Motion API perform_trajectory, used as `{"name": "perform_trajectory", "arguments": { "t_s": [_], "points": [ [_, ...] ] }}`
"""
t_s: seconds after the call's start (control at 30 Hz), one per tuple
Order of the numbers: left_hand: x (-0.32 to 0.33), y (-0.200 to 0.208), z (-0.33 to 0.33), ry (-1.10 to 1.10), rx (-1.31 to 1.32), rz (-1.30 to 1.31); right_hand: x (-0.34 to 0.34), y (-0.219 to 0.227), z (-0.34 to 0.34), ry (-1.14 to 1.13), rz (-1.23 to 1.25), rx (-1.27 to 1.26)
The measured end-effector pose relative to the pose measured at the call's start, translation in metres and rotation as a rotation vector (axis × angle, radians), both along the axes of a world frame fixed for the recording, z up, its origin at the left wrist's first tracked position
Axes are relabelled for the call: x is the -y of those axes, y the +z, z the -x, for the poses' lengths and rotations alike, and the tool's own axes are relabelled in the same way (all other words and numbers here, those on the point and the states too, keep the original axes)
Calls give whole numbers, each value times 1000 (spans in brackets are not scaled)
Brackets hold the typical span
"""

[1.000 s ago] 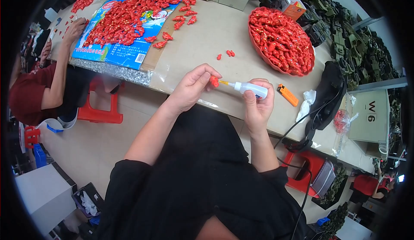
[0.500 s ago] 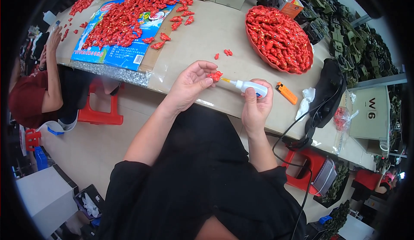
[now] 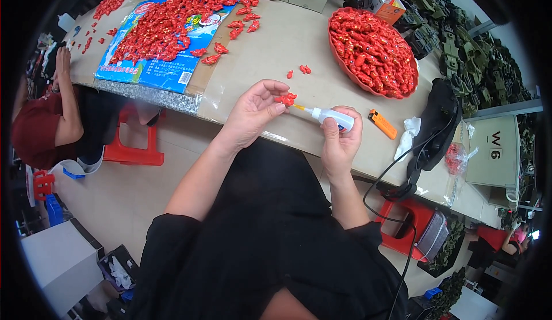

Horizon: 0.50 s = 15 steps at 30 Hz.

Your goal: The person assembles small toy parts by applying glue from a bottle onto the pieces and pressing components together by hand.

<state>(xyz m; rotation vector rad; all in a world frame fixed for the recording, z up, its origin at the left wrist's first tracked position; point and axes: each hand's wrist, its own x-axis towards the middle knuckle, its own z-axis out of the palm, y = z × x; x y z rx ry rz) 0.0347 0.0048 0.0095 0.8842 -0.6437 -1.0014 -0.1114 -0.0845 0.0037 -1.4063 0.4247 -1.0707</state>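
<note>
Between thumb and fingers, my left hand (image 3: 253, 113) pinches a small red figurine (image 3: 286, 99) above the table's near edge. My right hand (image 3: 343, 145) grips a white glue bottle (image 3: 334, 119) lying almost level. Its thin yellowish nozzle points left and reaches the figurine or stops just short of it; I cannot tell which. Two small red pieces (image 3: 305, 69) lie on the table beyond my hands. To the right, a red bowl (image 3: 335, 58) is heaped with similar red figurines.
A blue printed cardboard sheet (image 3: 155, 76) at the left carries many red figurines. Right of my right hand lie an orange lighter (image 3: 382, 124), crumpled white tissue (image 3: 407, 136) and a black bag (image 3: 440, 119) with a cable. A co-worker (image 3: 43, 124) sits at the far left.
The glue bottle and my right hand have shifted very slightly left, toward the figurine. My left hand stays nearly still. The co-worker's arm at the left has moved.
</note>
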Motion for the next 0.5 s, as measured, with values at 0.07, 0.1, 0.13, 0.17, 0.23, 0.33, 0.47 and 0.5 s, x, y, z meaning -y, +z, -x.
{"name": "perform_trajectory", "arguments": {
  "t_s": [0.07,0.1,0.13,0.17,0.23,0.33,0.47,0.5],
  "points": [
    [0,1,0,8,-9,-5,0,0,0,1,2,-4],
    [0,1,0,8,-9,-5,-1,1,-1,3,-9,5],
    [0,1,0,4,-9,-5,-1,2,-1,5,-20,13],
    [1,1,0,0,-9,-5,-1,2,-2,5,-20,13],
    [1,0,0,-5,-16,-7,-1,2,-3,-19,-4,13],
    [1,0,0,-4,-19,-8,-1,3,-3,-21,7,-7],
    [1,1,0,-2,-30,-18,-2,7,-2,-34,22,0],
    [2,1,0,-3,-30,-17,0,8,-1,-16,-94,52]
  ]
}}
